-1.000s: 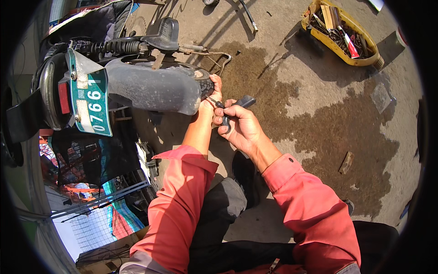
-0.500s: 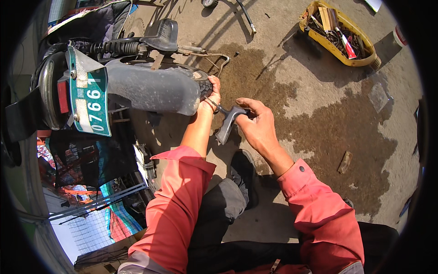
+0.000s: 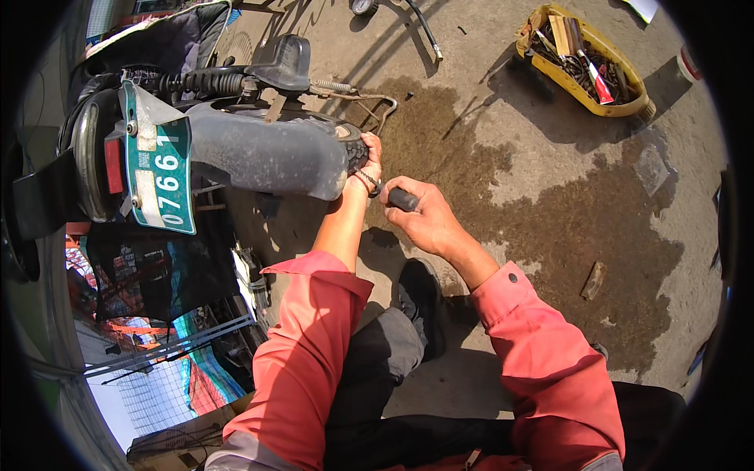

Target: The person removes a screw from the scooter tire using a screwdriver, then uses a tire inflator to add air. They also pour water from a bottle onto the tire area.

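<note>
My left hand is wrapped round the rear tyre of a scooter, just beyond its grey mudguard. My right hand, right of and below the left, grips the dark handle of a T-handled tool. The tool's thin dark shaft runs toward the tyre beside my left hand; its tip is too small to make out. A green licence plate, a red reflector and a shock absorber spring are on the scooter's left part.
A yellow plastic container of metal pieces and tools lies upper right, near a white tub. A hose and gauge lie at the top. The concrete floor has a wet patch. My shoe is below my hands.
My right hand has shifted and re-gripped, turning the tool's handle from diagonal through upright to a slant now largely covered by my fingers. My left hand has stayed at the tyre.
</note>
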Demonstrator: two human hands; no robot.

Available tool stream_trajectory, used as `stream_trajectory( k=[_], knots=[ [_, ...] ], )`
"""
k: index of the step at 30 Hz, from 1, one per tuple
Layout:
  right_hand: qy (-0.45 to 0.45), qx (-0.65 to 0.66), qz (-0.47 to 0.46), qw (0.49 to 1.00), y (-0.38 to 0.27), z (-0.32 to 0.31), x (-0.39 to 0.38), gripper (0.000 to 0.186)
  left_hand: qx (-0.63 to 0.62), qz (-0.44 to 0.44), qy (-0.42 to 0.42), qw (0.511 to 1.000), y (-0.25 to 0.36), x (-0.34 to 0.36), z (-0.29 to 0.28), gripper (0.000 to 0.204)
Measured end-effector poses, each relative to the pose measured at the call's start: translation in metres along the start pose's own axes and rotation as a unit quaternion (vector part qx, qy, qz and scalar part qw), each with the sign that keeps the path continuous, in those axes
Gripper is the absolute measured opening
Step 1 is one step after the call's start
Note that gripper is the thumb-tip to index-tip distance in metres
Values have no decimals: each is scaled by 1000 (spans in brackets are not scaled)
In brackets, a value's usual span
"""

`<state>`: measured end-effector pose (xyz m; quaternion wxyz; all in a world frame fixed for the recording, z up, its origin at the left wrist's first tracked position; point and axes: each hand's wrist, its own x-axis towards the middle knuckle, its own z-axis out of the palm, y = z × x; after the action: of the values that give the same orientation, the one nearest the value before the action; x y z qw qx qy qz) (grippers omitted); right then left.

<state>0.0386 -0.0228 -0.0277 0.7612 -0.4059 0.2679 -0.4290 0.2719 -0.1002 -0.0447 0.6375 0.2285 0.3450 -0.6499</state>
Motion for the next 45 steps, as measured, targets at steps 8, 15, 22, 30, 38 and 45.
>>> stream_trajectory(
  k=[8,15,22,30,38,45],
  knots=[
    [12,-474,-173,863,-29,-2,-15,26,57,65,-26,996,0,7,-7,55],
    [297,-309,-205,880,-3,2,-45,19,12,16,-21,1000,-7,9,-8,49],
    [104,651,216,720,-20,25,-7,19,-6,-18,-14,1000,-3,3,-3,42],
    [69,292,122,946,-3,-7,-25,13,-18,18,14,1000,-16,-3,-4,46],
    [225,-326,-197,897,-49,-83,-45,17,-24,11,12,1000,-16,-9,0,44],
    [457,-545,-147,687,-109,-179,-32,26,-51,-2,-2,999,-2,-5,-5,49]
  ],
)
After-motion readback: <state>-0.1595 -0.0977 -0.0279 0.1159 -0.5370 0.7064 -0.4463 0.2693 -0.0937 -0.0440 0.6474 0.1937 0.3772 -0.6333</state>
